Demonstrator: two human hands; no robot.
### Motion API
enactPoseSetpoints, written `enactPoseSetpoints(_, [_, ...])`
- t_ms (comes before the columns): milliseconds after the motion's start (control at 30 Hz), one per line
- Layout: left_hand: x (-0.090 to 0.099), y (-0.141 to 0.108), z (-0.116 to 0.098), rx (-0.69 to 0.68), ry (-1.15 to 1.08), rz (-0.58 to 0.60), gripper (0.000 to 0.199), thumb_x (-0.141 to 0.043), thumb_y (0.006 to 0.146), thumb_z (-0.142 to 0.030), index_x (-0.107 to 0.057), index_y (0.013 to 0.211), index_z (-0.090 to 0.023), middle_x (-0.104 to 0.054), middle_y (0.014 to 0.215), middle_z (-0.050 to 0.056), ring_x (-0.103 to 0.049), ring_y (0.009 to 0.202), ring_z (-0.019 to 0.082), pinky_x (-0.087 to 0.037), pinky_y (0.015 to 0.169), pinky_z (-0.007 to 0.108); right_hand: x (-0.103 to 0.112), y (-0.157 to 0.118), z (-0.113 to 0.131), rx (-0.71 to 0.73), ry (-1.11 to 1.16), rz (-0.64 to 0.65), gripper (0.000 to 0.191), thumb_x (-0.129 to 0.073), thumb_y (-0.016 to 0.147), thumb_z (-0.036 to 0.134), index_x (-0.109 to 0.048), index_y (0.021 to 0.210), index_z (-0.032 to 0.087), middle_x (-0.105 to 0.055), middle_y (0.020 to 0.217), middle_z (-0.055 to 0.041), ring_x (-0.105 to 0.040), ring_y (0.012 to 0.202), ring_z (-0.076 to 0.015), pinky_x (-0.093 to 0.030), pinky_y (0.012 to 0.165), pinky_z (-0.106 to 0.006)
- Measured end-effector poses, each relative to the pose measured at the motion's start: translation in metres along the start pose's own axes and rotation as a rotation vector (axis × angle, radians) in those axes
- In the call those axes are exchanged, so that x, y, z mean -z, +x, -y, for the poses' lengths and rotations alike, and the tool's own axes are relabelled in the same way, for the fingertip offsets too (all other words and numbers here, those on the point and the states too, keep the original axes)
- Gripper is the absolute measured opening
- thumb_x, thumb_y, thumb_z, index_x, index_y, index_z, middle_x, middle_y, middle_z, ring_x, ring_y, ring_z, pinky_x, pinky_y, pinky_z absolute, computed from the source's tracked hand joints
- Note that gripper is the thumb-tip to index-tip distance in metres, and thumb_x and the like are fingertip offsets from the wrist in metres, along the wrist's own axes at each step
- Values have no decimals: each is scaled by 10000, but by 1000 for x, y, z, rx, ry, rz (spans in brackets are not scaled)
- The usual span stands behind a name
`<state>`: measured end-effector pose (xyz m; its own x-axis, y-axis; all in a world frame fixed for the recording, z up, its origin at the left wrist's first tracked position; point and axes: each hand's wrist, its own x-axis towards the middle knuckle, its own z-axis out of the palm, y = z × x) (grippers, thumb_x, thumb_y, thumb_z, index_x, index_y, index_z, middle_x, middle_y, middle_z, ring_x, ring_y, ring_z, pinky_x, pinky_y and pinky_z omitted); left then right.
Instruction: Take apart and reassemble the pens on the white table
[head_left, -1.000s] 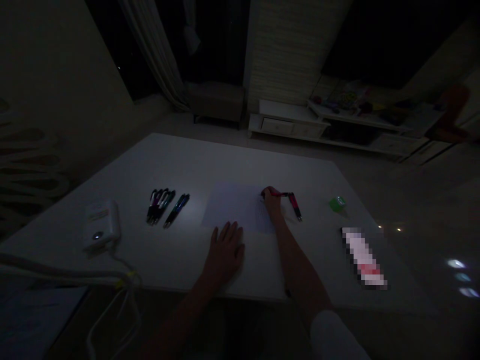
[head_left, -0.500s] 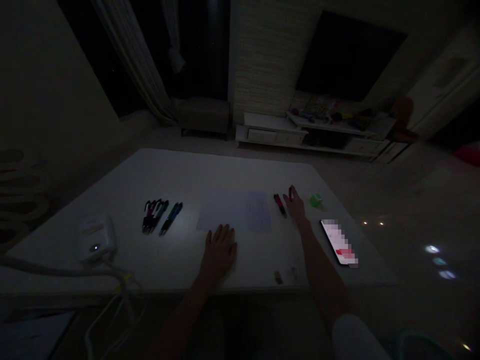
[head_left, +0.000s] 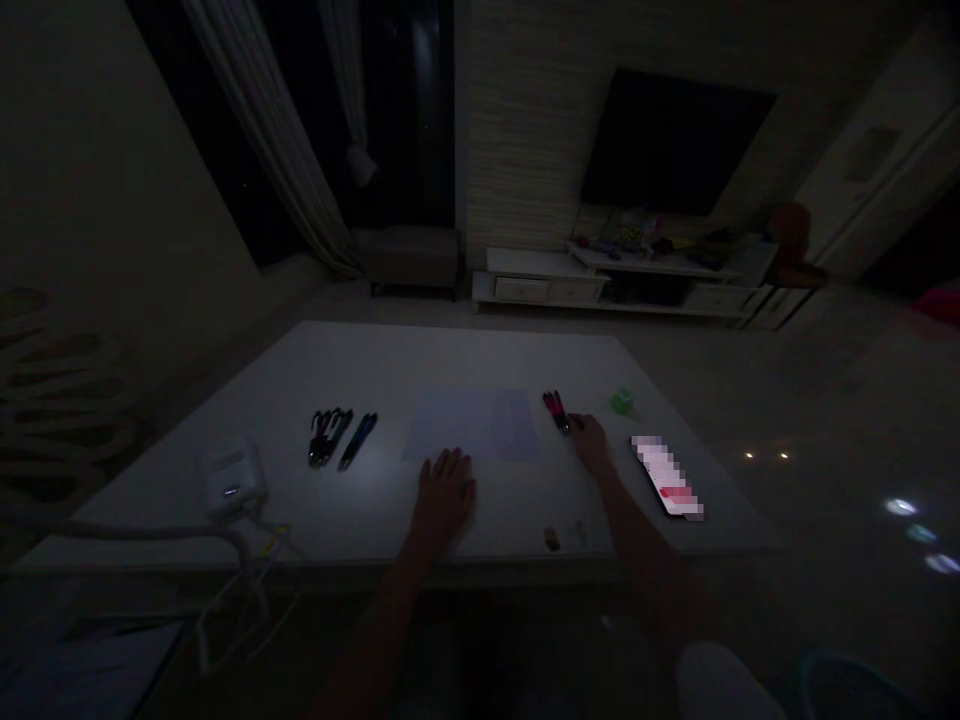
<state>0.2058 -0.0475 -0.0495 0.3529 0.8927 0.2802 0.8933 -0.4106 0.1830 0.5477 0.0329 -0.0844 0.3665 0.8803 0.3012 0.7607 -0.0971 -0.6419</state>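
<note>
1. Compared with a second ago, the red-and-black pens point(head_left: 555, 409) are out of the right hand point(head_left: 589, 443), lying just right of the sheet of paper point(head_left: 469, 425) on the white table point(head_left: 465, 358).
2. The right hand sits empty, loosely open, right of the paper, just beside those pens.
3. The left hand point(head_left: 448, 492) rests open and flat, just below the paper.
4. A bunch of dark pens point(head_left: 341, 439) lies well left of the paper.

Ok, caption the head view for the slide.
Left hand flat on a white table below a sheet of paper, right hand beside red-and-black pens, in dim light.
</note>
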Motion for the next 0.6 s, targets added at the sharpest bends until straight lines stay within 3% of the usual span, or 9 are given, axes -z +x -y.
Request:
enactPoseSetpoints(200, [0, -4, -3, 0, -21, -15, 435, -371, 884, -343, -428, 1293, -205, -392, 1404, 95, -294, 1321, 241, -202, 1081, 502, 2, -14, 0, 18, -29, -124, 423, -378, 806, 320, -662, 997, 71, -630, 931, -159, -560, 860, -220, -405, 807, -320])
enactPoseSetpoints(300, [0, -5, -3, -9, -102, -93, 428, -398, 879, -330, -429, 1283, -190, -400, 1394, 105, -328, 1301, 223, -280, 1052, 465, 5, -27, -2, 40, 0, -154, 415, -389, 780, 304, -660, 982, 64, -623, 908, -159, -546, 845, -221, -402, 800, -331])
enactPoseSetpoints(367, [5, -3, 3, 42, -172, -165, 367, -396, 886, -314, -492, 1214, -182, -494, 1307, 102, -427, 1222, 195, -343, 1016, 401, 9, -39, -2, 37, 8, -178, 397, -401, 762, 288, -660, 973, 74, -614, 905, -152, -537, 838, -220, -401, 796, -335])
enactPoseSetpoints(467, [24, 6, 32, 234, -247, -247, 301, -363, 898, -299, -576, 1064, -167, -623, 1073, 85, -569, 990, 166, -430, 899, 319, 15, -58, -2, 27, -6, -212, 364, -421, 739, 269, -664, 946, 95, -600, 899, -142, -527, 824, -222, -404, 791, -341])
enactPoseSetpoints(600, [61, 13, 102, 526, -153, -318, 289, -356, 884, -262, -606, 949, -133, -628, 971, 98, -583, 894, 190, -436, 818, 314, 19, -74, -3, 58, -5, -205, 335, -437, 726, 257, -661, 919, 99, -593, 874, -132, -520, 812, -221, -404, 795, -338])
